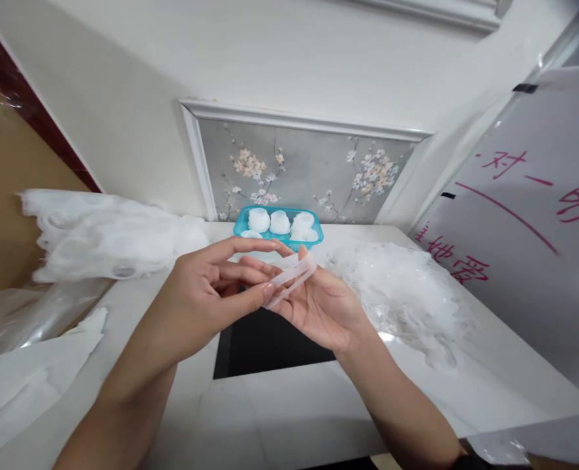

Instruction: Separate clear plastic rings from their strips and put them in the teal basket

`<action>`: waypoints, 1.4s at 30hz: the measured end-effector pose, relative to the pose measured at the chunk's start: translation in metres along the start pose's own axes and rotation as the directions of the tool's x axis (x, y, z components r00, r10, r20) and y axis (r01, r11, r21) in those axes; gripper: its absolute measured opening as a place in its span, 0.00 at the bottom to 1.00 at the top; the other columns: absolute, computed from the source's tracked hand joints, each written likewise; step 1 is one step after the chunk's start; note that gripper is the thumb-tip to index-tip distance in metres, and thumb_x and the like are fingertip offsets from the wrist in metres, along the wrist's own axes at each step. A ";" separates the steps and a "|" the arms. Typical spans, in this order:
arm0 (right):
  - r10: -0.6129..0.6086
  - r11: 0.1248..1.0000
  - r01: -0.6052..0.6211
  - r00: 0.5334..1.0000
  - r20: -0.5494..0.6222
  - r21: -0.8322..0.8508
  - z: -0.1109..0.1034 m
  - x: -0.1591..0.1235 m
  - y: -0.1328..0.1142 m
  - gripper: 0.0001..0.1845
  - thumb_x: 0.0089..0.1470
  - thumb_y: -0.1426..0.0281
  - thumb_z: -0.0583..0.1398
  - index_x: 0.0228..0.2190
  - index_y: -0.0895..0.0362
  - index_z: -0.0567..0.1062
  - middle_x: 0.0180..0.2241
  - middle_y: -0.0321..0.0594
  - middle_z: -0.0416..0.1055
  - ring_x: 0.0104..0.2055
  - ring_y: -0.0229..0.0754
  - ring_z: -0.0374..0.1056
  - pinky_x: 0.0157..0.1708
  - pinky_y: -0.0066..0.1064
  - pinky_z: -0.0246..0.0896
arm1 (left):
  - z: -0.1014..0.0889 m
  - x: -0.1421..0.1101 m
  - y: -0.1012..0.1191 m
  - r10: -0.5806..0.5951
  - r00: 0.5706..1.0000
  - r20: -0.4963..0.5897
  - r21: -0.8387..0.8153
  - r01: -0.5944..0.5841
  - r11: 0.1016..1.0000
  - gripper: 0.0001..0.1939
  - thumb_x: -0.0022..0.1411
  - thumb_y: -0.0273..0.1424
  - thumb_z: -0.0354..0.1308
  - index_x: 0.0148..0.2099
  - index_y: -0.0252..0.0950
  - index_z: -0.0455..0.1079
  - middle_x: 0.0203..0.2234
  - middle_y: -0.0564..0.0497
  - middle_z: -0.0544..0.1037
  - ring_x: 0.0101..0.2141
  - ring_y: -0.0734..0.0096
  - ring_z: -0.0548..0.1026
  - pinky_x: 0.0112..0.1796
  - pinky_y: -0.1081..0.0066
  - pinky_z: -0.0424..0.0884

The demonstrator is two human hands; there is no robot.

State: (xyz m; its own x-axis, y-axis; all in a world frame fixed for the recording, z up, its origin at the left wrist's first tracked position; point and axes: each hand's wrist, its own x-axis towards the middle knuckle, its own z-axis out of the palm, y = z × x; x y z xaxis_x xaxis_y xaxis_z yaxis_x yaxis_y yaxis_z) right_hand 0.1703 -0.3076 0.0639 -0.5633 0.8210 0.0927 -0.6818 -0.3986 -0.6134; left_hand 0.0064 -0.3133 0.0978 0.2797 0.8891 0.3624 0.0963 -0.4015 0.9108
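left hand: raised over the table, thumb and forefinger pinched shut on the near end of a translucent strip; other fingers half curled.
right hand: palm up, fingers loosely open, the strip lying across its fingers; thumb looks to press on the strip's far end, partly hidden, so cannot tell how firm.
translucent strip: thin, soft, whitish, stretched between both hands, mid-air above the dark square panel in the white table.
blue tray: far centre of the table against the wall, holds several small white cup-like pieces.
right pile: heap of clear-white flimsy pieces, just right of the right hand.
left pile: bigger white heap, far left, well apart from the hands.
plastic sheeting: near left, off the table edge.
whiteboard: right, red writing.
risk: strip looks thin and stretchy, so too hard a pull could tear or deform it.
risk: light pinch only, so the strip could slip free and drop into the right pile, hard to find again.
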 end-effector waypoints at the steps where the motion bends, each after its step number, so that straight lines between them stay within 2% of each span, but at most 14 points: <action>1: -0.003 1.000 0.003 1.000 0.008 0.001 0.000 0.000 0.000 0.18 0.66 0.66 0.48 0.55 0.54 0.58 0.47 0.44 0.73 0.40 0.34 0.74 0.47 0.28 0.66 | 0.001 0.000 0.000 -0.003 1.000 -0.001 -0.009 0.003 1.000 0.17 0.53 0.30 0.65 0.46 0.38 0.72 0.24 0.54 0.81 0.29 0.70 0.80 0.35 0.77 0.76; 7: 0.006 1.000 -0.006 1.000 0.002 0.010 -0.001 0.001 0.000 0.18 0.66 0.66 0.47 0.55 0.55 0.58 0.47 0.45 0.73 0.42 0.35 0.74 0.46 0.28 0.67 | -0.003 0.002 0.001 -0.014 1.000 0.027 0.016 0.014 1.000 0.18 0.52 0.29 0.65 0.47 0.38 0.72 0.25 0.53 0.81 0.30 0.68 0.80 0.36 0.75 0.76; 12: -0.001 1.000 0.001 1.000 0.023 0.005 -0.002 0.000 0.001 0.17 0.66 0.67 0.45 0.55 0.55 0.58 0.48 0.46 0.72 0.43 0.35 0.74 0.46 0.28 0.67 | -0.006 0.003 -0.001 0.010 0.998 0.054 0.017 -0.011 1.000 0.18 0.53 0.28 0.65 0.48 0.38 0.72 0.25 0.54 0.81 0.30 0.70 0.80 0.35 0.78 0.76; 23: 0.006 0.999 -0.006 1.000 -0.015 -0.046 -0.002 0.002 0.002 0.18 0.65 0.65 0.49 0.54 0.54 0.60 0.49 0.45 0.72 0.46 0.35 0.72 0.48 0.27 0.66 | -0.007 0.003 0.000 -0.014 1.000 0.024 0.040 0.013 0.999 0.18 0.52 0.28 0.65 0.47 0.37 0.73 0.27 0.52 0.82 0.29 0.70 0.80 0.34 0.77 0.76; 34: 0.005 0.999 -0.006 1.000 -0.017 -0.041 -0.003 0.001 0.003 0.19 0.65 0.66 0.48 0.56 0.54 0.57 0.49 0.44 0.72 0.47 0.34 0.72 0.49 0.28 0.65 | -0.007 0.004 0.000 -0.002 1.000 0.029 0.026 0.001 1.000 0.16 0.52 0.25 0.63 0.46 0.38 0.74 0.27 0.53 0.82 0.29 0.72 0.80 0.34 0.79 0.76; 42: -0.004 0.999 0.004 1.000 -0.005 -0.039 -0.006 0.005 0.000 0.20 0.63 0.62 0.52 0.55 0.53 0.57 0.52 0.46 0.69 0.50 0.37 0.70 0.51 0.30 0.64 | -0.012 0.008 -0.013 -0.002 0.992 0.123 -0.014 0.004 1.000 0.16 0.57 0.24 0.60 0.49 0.42 0.72 0.27 0.57 0.82 0.31 0.76 0.80 0.35 0.83 0.74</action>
State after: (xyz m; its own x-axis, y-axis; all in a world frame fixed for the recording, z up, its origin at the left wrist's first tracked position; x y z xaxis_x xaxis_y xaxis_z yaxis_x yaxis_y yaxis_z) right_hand 0.1709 -0.3012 0.0593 -0.5583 0.8245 0.0916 -0.6652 -0.3789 -0.6434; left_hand -0.0040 -0.2981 0.0918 0.3944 0.8563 0.3333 0.0837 -0.3947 0.9150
